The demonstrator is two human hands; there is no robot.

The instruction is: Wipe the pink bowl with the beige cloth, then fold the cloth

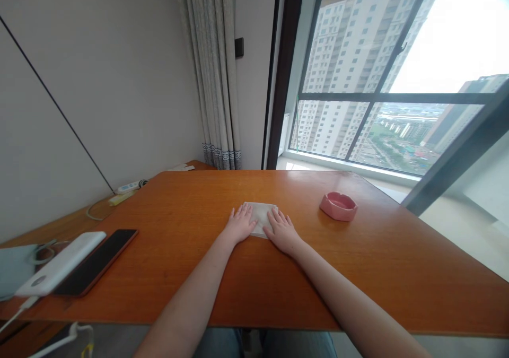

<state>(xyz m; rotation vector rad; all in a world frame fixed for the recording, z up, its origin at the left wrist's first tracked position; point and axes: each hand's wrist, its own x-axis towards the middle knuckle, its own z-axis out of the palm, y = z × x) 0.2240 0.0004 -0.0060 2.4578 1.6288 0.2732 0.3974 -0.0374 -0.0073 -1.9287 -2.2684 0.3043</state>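
A small white folded cloth or tissue (260,219) lies flat on the wooden table (167,273), straight ahead of me. My left hand (239,224) rests palm down on its left edge, fingers stretched out. Over its right edge lies my right hand (283,230), also flat with the fingers spread. The middle of the white piece shows between the two hands, and its side edges are partly covered. Whether it is cloth or paper I cannot tell.
A pink ashtray (339,206) stands to the right. At the left lie a white power bank (66,262) with a cable and a dark phone (99,260). A power strip (128,187) is by the wall. Behind the table are a curtain (217,71) and a window.
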